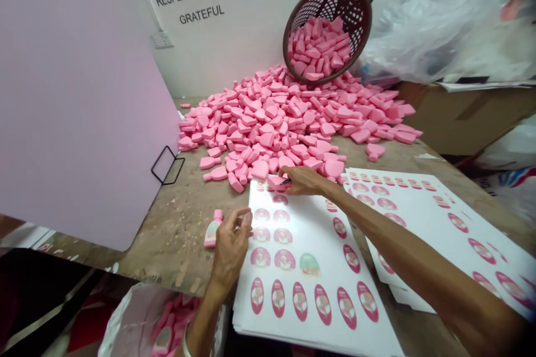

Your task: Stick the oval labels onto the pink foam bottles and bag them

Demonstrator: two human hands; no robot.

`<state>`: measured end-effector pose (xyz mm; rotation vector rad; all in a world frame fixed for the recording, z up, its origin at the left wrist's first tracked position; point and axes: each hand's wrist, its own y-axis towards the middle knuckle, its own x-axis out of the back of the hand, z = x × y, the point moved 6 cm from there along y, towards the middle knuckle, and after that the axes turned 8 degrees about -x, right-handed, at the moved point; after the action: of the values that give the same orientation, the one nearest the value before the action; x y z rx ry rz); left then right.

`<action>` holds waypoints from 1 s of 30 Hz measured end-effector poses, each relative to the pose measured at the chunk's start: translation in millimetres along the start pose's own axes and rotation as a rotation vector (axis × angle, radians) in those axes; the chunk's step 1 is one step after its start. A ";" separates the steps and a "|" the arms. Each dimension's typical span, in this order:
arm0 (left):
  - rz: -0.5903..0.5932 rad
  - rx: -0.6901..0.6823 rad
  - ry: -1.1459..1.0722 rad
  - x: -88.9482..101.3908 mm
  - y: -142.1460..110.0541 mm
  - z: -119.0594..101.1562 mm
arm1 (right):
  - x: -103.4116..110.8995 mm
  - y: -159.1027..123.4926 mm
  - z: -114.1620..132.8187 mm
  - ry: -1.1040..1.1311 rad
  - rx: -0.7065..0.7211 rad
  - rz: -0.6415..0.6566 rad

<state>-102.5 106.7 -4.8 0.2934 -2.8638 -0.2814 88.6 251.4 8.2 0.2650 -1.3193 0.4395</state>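
Observation:
My right hand (305, 180) reaches to the near edge of the pink pile. Its fingers are closed on a pink bottle-shaped piece (275, 182), and the tip of a thin dark tool (286, 182) shows at the fingertips. Beneath that hand lies a stack of white sticker sheets (312, 307) with round and oval pink labels. My left hand (232, 240) hovers at the sheets' left edge, fingers loosely bent and apart, with nothing visible in them. Just left of it, a pink bottle-shaped piece with a label (213, 228) lies on the table.
Many pink bottle-shaped pieces (268, 117) are heaped at the back, spilling from a tipped brown basket (363, 17). More sticker sheets (419, 223) lie at right. A large pale panel (84, 95) stands at left beside a black wire stand (167, 166). Below is a white bag (125, 318).

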 end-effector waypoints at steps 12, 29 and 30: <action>0.327 0.212 -0.028 -77.4 -30.9 3.4 | -12.2 -158.2 -19.2 0.625 -0.153 -0.290; 0.700 -0.174 0.828 -172.9 0.6 -40.1 | -34.2 -218.5 -62.1 0.753 -0.562 -0.457; 0.685 -0.165 0.815 -169.0 -0.5 -38.9 | -34.9 -224.2 -59.7 0.764 -0.567 -0.462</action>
<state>68.2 137.3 -6.0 -0.4932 -1.9605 -0.1919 236.0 72.2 -26.4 -0.0823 -0.5567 -0.2290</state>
